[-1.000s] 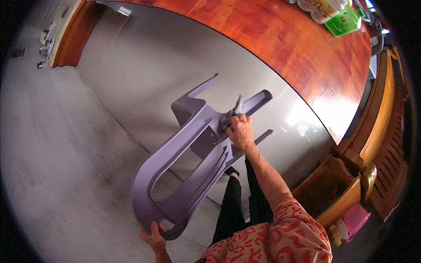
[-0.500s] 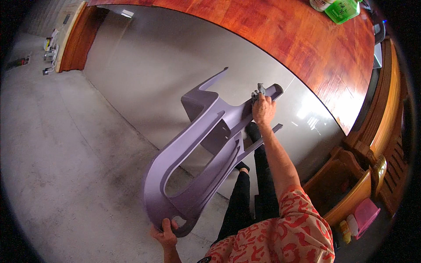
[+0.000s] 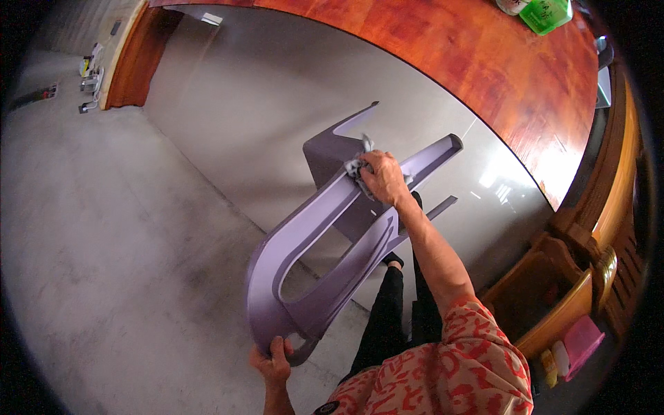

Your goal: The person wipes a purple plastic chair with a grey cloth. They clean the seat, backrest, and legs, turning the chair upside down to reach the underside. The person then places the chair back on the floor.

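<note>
A purple plastic chair (image 3: 265, 266) is tipped over in front of me, its legs pointing away toward the table. My left hand (image 3: 273, 358) grips the near rounded end, with fingers wrapped round the edge by a small opening. Farther up, my right hand (image 3: 384, 178) presses a crumpled grey rag (image 3: 358, 168) against the chair where a leg joins the frame. Those right fingers are closed over the cloth, and part of it sticks out beyond them.
A glossy reddish wooden table (image 3: 415, 41) spans the far side, with a green bottle (image 3: 546, 15) on it. At right stand an open wooden drawer box (image 3: 553, 325) and a pink plastic container (image 3: 582, 346). Power strips and cords (image 3: 91, 79) lie far left.
My right hand and the rag have slid from the far leg's end down toward the middle of the chair. My left hand keeps its grip, and the view has shifted slightly.
</note>
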### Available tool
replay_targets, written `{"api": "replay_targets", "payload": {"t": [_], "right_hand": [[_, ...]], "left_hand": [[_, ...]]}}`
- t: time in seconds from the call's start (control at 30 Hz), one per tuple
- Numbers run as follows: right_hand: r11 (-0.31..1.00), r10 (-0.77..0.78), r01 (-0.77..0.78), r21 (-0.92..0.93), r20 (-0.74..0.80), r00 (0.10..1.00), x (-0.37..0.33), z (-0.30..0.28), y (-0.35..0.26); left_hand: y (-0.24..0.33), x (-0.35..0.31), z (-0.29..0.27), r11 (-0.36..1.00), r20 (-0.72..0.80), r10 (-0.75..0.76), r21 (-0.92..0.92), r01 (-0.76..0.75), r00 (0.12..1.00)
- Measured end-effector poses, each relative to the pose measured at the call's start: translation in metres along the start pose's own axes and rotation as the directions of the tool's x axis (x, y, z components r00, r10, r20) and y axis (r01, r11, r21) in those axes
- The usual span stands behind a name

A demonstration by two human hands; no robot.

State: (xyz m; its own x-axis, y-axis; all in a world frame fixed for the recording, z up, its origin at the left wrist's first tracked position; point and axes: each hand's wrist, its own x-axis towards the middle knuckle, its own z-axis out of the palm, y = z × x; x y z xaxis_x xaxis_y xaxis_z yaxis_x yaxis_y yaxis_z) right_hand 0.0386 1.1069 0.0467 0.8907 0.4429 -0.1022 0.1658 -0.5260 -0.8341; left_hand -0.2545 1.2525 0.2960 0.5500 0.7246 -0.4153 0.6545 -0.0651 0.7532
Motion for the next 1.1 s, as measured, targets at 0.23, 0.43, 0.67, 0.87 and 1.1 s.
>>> {"api": "replay_targets", "payload": {"t": [0.23,0.43,0.67,0.87,1.1], "right_hand": [[0.960,-0.199,0.181,0.214,0.068,0.978,-0.051,-0.005,-0.111],[0.974,-0.115,0.120,0.190,-0.035,0.993,-0.052,-0.015,-0.103],[0.980,0.166,-0.176,-0.098,-0.096,0.981,-0.010,-0.017,-0.014],[0.990,0.123,-0.122,-0.072,0.014,0.992,-0.021,-0.014,-0.067],[0.989,-0.087,0.094,0.118,-0.065,0.994,-0.048,-0.008,-0.157]], "left_hand": [[0.015,-0.001,0.010,0.999,0.002,0.010,0.047,-0.010,1.000],[0.006,0.004,0.003,0.985,0.072,0.143,0.083,-0.149,0.987],[0.007,-0.003,0.006,0.973,0.099,0.171,0.139,-0.184,0.980],[0.014,0.001,0.006,0.966,0.122,0.177,0.167,-0.196,0.977],[0.027,0.004,0.006,0.972,0.087,0.189,0.122,-0.199,0.978]]}}
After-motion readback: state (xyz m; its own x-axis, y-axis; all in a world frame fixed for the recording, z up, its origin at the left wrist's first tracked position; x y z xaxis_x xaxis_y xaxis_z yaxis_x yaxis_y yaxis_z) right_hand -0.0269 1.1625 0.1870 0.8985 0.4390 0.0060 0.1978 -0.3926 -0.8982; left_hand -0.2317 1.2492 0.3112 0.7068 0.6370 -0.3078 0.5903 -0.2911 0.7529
